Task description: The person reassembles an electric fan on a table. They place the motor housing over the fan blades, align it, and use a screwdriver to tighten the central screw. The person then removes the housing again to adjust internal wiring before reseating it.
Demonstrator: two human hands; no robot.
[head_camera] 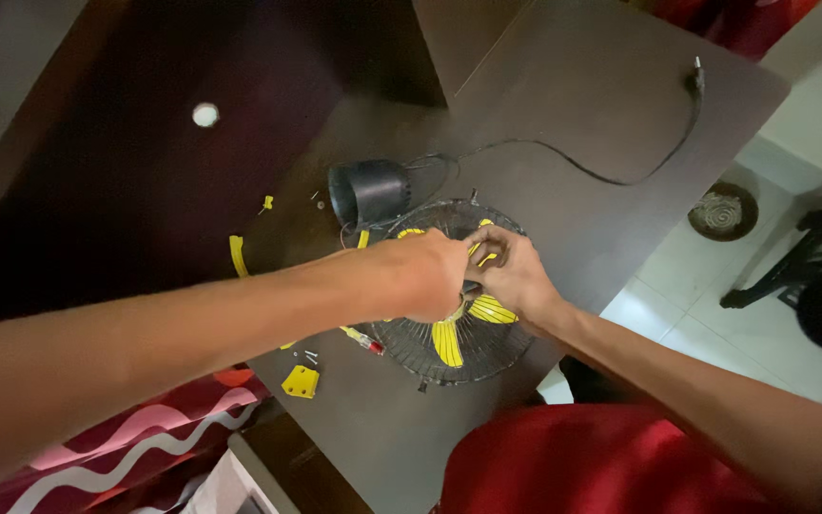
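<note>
Dark table (582,105), fan near edge; left hand (430,276), right hand (516,276) fingers closed on fan blades (449,341).

Home room, dark wooden table (620,105), tiled floor (773,314)

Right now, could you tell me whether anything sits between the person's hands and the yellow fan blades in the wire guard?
Nothing visible does. The left hand and the right hand already rest on the yellow fan blades at the hub, above the wire guard. The black motor housing lies off to the far side.

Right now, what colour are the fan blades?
The fan blades are yellow, seen best in the head view.
</note>
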